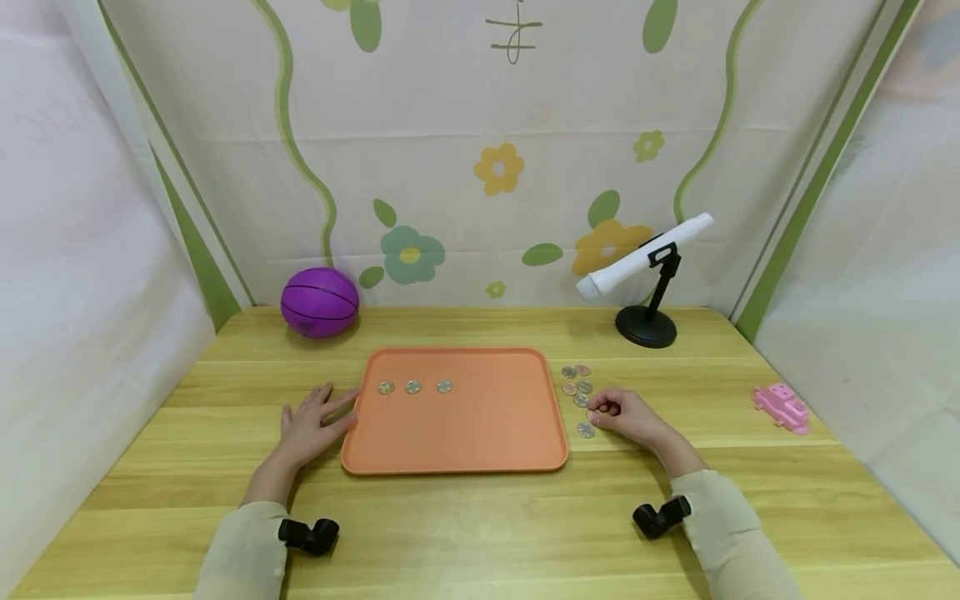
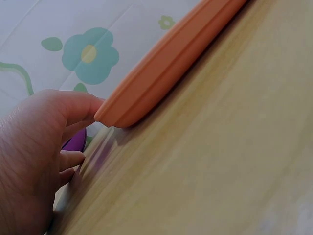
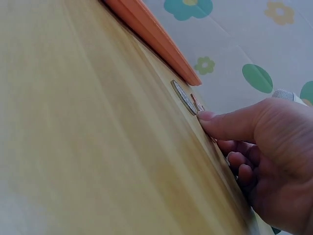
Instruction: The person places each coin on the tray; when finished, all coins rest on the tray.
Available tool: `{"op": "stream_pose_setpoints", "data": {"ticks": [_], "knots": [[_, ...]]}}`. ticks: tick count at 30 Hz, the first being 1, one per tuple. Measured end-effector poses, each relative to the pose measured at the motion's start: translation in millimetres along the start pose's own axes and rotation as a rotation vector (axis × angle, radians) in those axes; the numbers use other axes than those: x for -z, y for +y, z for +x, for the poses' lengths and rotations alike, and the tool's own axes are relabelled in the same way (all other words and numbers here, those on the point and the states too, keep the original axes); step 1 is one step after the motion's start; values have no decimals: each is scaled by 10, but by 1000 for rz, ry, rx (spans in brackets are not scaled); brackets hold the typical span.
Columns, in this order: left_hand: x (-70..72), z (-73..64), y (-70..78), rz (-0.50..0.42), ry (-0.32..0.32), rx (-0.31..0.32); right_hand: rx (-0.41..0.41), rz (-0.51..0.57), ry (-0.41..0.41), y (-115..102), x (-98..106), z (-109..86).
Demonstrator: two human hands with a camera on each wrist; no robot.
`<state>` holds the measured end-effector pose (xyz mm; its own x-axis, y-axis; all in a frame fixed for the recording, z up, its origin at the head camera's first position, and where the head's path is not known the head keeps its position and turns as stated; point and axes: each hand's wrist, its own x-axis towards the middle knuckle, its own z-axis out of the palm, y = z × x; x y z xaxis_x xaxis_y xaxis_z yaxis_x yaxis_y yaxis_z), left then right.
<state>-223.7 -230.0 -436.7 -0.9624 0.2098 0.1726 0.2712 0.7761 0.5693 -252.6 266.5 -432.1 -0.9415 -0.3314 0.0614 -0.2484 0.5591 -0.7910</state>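
My left hand (image 1: 307,429) lies at the left edge of the orange tray (image 1: 457,433), fingers spread, thumb and index fingertips at its rim. In the left wrist view a fingertip meets the raised tray wall (image 2: 161,73). Three silvery coins stand in a row on the tray, the left one (image 1: 386,387) nearest that hand. Right of the tray, my right hand (image 1: 630,417) has its fingers curled, thumb and index pinching a copper coin (image 3: 197,103) at the table. A silver coin (image 1: 586,430) lies just below the fingertips; several more coins (image 1: 576,388) lie beyond them.
A purple ball (image 1: 320,302) sits at the back left. At the back right a white microphone (image 1: 645,257) rests on a black stand (image 1: 646,326). A pink toy (image 1: 782,407) lies near the right edge. Printed cloth (image 1: 450,108) walls the table's back and sides.
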Motion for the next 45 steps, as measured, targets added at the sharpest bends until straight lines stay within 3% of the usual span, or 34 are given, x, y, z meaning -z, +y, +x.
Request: {"op": "stream_pose_setpoints", "data": {"ticks": [9, 13, 28, 40, 45], "knots": [[-6, 2, 2, -11, -2, 3, 7, -12, 11, -133, 7, -44], [-3, 1, 9, -9, -1, 3, 20, -21, 6, -11, 10, -5], [13, -7, 13, -17, -4, 6, 44, 15, 39, 30, 9, 20], [4, 4, 6, -14, -4, 4, -120, 180, 39, -4, 107, 72], [6, -5, 1, -16, -3, 6, -139, 266, 48, -112, 149, 121]]}}
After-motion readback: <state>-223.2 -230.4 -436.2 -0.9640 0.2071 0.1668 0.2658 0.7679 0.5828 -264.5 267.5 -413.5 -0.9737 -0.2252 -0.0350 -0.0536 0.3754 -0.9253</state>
